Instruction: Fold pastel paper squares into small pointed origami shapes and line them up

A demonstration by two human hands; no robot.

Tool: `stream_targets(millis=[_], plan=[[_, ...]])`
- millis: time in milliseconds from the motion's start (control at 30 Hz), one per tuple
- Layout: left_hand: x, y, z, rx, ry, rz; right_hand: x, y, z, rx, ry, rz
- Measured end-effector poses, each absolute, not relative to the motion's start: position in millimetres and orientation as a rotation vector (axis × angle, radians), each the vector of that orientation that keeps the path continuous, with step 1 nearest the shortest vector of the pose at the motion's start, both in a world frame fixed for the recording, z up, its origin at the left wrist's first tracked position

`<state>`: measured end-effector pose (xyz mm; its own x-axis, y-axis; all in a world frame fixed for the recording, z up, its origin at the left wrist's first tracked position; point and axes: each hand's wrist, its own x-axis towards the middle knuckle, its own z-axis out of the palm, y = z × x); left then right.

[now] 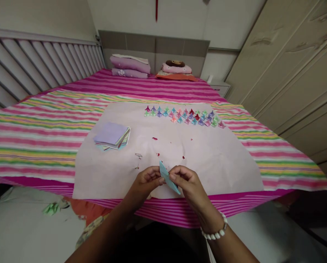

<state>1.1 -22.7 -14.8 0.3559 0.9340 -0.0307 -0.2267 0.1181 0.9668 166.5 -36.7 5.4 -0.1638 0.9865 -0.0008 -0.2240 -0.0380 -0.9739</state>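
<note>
A folded piece of light blue paper [169, 179] is held tilted between both hands, just above the near part of a pale sheet [221, 175]. My left hand [149, 179] pinches its left side between thumb and fingers. On the other side, my right hand [184, 179], with a white beaded bracelet at the wrist, grips the paper's edge with bent fingers. Small red bits [154, 138] and a bent wire-like piece [138, 155] lie on the sheet beyond my hands. The paper's underside and some fingertips are hidden.
A stack of square coloured papers [111, 134] sits at the sheet's left. Rows of small folded paper pieces [191, 117] in several colours stand along its far side. The sheet covers a striped bed [37, 135]. Folded bedding [130, 65] lies by the headboard, and a slatted rail [42, 62] runs along the left.
</note>
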Motion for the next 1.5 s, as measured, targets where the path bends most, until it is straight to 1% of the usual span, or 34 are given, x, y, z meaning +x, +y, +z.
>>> stream_targets(millis=[467,1133,1267,1500], plan=[[-4,-19,-9,1.153,0.749,0.961,167,-36,4,-0.929,-1.049,1.614],[-5,-20,-12,1.163,0.714,0.958,168,-38,1,-0.914,-1.058,1.631],[-6,-19,-14,1.191,0.725,0.948,172,-37,-1,-0.941,-1.111,1.594],[-5,-20,-14,1.312,0.850,0.923,178,-33,-1,-1.071,-1.358,1.387]])
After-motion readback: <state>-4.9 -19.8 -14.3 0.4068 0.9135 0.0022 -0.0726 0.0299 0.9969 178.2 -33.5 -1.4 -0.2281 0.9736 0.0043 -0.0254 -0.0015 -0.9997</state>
